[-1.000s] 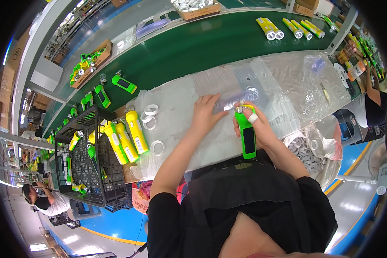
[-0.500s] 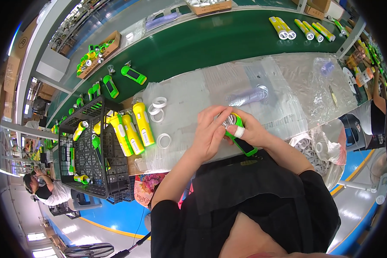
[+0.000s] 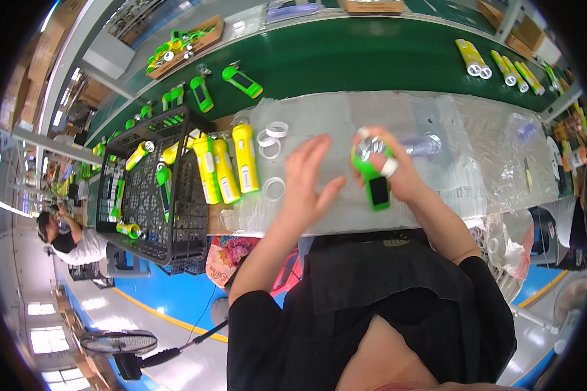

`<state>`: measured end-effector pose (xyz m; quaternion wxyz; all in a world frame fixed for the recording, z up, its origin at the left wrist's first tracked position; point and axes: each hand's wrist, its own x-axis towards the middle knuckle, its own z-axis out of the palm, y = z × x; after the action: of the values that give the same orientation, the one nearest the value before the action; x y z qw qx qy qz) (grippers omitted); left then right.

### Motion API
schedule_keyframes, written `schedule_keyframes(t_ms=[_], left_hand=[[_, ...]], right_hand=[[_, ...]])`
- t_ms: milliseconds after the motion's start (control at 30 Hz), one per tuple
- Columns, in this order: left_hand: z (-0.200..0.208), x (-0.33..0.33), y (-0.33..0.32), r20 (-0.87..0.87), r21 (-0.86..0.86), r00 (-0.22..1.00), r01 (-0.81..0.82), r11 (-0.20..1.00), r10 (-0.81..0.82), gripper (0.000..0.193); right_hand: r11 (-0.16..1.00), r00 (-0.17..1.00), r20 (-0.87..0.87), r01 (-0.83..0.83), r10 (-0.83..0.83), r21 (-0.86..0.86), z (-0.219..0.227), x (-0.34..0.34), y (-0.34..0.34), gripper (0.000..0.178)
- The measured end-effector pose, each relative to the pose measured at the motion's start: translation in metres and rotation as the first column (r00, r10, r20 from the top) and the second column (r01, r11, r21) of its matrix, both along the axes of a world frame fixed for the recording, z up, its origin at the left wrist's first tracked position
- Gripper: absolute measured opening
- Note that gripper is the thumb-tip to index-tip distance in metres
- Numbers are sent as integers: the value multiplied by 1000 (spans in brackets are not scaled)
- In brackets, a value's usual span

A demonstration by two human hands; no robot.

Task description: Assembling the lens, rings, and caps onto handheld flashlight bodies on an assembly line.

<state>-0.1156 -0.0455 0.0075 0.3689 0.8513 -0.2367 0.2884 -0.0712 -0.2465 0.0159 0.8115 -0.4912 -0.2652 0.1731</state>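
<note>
My right hand (image 3: pixel 398 166) grips a green flashlight (image 3: pixel 377 189) around its head. Its shiny reflector end tilts up and its dark panel faces me; white wrap covers a finger. My left hand (image 3: pixel 308 179) is apart from it, fingers spread over the covered bench, holding nothing. Left of that hand lie several white rings (image 3: pixel 274 189). Beyond them, yellow flashlights (image 3: pixel 246 159) rest side by side next to the crate. Just behind my right hand is a stack of clear discs (image 3: pixel 425 144).
A black crate (image 3: pixel 169 234) with several flashlights stands at the left. On the green belt (image 3: pixel 346 55) lie green and yellow flashlights, with a cardboard box of parts (image 3: pixel 205 40) beyond. A bag of white rings (image 3: pixel 502 244) hangs by the bench's right front. Another person (image 3: pixel 78 238) works far left.
My left hand has let go of the green flashlight and moved left, its fingers opening. My right hand keeps the flashlight, now more upright. The view has shifted, so the bench appears further right.
</note>
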Motion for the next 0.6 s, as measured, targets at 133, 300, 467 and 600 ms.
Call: schedule_keyframes(t_ms=[133,300,467,600], left_hand=[[14,-19,64,-209,565,928,-142,812,308,67],[18,-16,79,-322,574,918,-5,819,231,55],[45,13,8,-205,-836,758,193,513,-619,38],[38,41,-29,-26,-412,947,282,867,-321,32]], right_hand=[[978,972,166,185,-168,-98,-9,20,-7,35],[981,981,146,145,-125,-130,-22,19,-1,30],[979,976,155,171,-153,-110,-22,20,-1,31],[970,967,177,207,-184,-127,-22,22,1,32]])
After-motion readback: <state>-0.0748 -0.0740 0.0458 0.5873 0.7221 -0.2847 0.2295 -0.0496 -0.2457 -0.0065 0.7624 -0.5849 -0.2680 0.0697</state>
